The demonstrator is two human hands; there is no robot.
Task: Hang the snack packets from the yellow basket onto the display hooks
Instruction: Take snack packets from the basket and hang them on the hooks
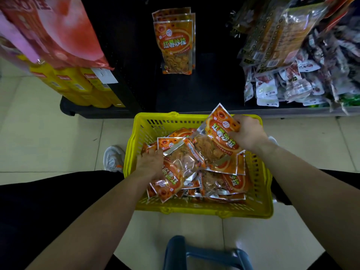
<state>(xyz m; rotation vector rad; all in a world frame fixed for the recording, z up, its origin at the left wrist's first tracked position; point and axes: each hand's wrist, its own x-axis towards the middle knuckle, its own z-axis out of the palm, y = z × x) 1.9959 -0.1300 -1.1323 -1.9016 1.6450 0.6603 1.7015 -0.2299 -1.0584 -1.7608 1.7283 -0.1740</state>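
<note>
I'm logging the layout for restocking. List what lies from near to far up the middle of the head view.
Blue metal frame → yellow basket → left hand among the basket's packets → right hand gripping a raised snack packet → hanging orange packets.

Noted: yellow boxes (85, 88) stood at the left end of the black shelf base (101, 112). Small white packets (270, 90) lay heaped at its right. I saw a blue stool (206, 255) on the tiled floor (39, 133).

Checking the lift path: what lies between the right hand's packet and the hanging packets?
Head view: only the yellow basket's far rim and bare dark shelf separate the held packet from the hanging packets.
</note>
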